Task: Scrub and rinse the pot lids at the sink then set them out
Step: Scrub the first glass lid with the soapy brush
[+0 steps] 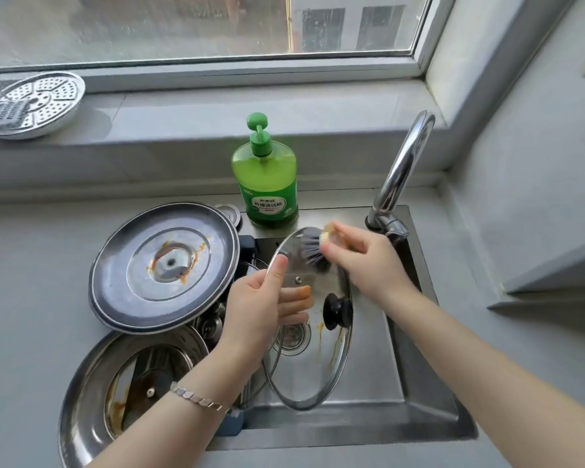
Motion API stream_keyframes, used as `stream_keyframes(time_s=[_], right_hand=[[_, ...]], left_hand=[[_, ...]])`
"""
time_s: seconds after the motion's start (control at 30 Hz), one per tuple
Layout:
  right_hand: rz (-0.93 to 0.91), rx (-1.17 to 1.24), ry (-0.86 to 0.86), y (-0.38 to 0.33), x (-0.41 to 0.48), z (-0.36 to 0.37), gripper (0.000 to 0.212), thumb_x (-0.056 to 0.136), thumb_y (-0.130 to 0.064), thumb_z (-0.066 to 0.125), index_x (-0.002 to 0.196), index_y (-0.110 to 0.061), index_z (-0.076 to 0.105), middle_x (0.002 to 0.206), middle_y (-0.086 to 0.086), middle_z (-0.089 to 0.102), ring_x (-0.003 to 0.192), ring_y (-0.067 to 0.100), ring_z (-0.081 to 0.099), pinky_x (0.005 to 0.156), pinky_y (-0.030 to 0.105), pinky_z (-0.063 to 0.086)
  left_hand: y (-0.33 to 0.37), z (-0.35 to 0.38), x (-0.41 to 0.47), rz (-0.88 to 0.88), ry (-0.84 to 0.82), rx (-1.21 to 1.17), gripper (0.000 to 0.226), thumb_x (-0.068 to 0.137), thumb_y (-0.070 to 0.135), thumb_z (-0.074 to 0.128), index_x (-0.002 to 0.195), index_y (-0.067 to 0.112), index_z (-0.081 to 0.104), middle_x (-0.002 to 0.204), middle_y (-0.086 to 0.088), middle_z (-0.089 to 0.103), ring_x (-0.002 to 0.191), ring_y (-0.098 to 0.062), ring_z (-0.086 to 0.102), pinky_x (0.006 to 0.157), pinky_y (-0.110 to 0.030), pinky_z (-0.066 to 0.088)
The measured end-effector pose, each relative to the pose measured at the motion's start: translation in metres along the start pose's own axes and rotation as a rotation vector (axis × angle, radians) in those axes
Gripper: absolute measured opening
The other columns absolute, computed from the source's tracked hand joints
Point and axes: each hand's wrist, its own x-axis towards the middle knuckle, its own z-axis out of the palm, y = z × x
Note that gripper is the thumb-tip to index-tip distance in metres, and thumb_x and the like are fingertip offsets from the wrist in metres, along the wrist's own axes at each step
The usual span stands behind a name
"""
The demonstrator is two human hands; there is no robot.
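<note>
Glass lid [313, 366] tilted over sink [429, 410], left hand [260, 305] grip pinching its rim, right hand [362, 261] clenched round brush [313, 249]

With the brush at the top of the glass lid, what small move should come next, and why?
Probably draw the brush in the right hand down the glass lid, which the left hand holds: orange stains show lower on it.

A grey counter [41, 265] holds the steel sink [429, 417]; a green soap bottle [265, 184] stands behind it, two stained metal lids [163, 268] beside.
</note>
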Motion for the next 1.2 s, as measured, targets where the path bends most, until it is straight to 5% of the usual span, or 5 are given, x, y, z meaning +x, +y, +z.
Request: stream_keyframes(time_s=[0.1, 0.2, 0.53, 0.7, 1.2], right_hand=[[-0.045, -0.041, -0.067, -0.005, -0.006, 0.006, 0.039, 0.069, -0.046, 0.071, 0.107, -0.048, 0.061, 0.099, -0.025, 0.065, 0.099, -0.004, 0.060, 0.087, 0.014, 0.044], [0.055, 0.026, -0.008, -0.006, 0.009, -0.007, 0.045, 0.081, -0.035, 0.067, 0.125, -0.030, 0.057, 0.116, -0.005, 0.065, 0.084, -0.001, 0.058, 0.076, 0.017, 0.042], [-0.002, 0.050, -0.032, -0.002, -0.020, 0.013, 0.057, 0.076, -0.041, 0.069, 0.129, -0.026, 0.054, 0.121, -0.013, 0.062, 0.112, 0.002, 0.057, 0.102, 0.028, 0.042], [-0.010, 0.005, -0.042, -0.006, -0.029, 0.015, 0.051, 0.078, -0.036, 0.069, 0.127, -0.029, 0.056, 0.113, -0.017, 0.062, 0.109, -0.001, 0.055, 0.102, 0.029, 0.042], [-0.177, -0.127, -0.122, -0.001, -0.084, 0.029, 0.053, 0.071, -0.049, 0.066, 0.119, -0.059, 0.047, 0.117, -0.029, 0.058, 0.108, 0.001, 0.057, 0.088, 0.025, 0.050]], left_hand=[[0.003, -0.003, 0.000, 0.003, -0.010, 0.010, 0.042, 0.092, 0.036, 0.049, 0.087, -0.005, 0.054, 0.071, -0.016, 0.072, 0.061, -0.024, 0.071, 0.048, -0.028, 0.056], [0.003, 0.000, -0.001, 0.015, 0.004, 0.020, 0.035, 0.090, 0.037, 0.051, 0.081, 0.004, 0.057, 0.070, -0.016, 0.072, 0.058, -0.022, 0.070, 0.046, -0.026, 0.055], [0.007, 0.006, 0.001, 0.089, 0.118, -0.049, 0.049, 0.093, 0.035, 0.051, 0.051, 0.016, 0.067, 0.070, -0.019, 0.069, 0.062, -0.030, 0.066, 0.050, -0.030, 0.056], [0.014, 0.002, 0.001, 0.067, 0.183, -0.118, 0.037, 0.093, 0.036, 0.052, 0.078, 0.002, 0.058, 0.068, -0.016, 0.072, 0.059, -0.025, 0.070, 0.048, -0.030, 0.057], [0.011, -0.005, -0.001, 0.035, 0.309, -0.364, 0.034, 0.093, 0.042, 0.050, 0.077, 0.012, 0.049, 0.073, -0.015, 0.073, 0.063, -0.023, 0.072, 0.053, -0.028, 0.058]])
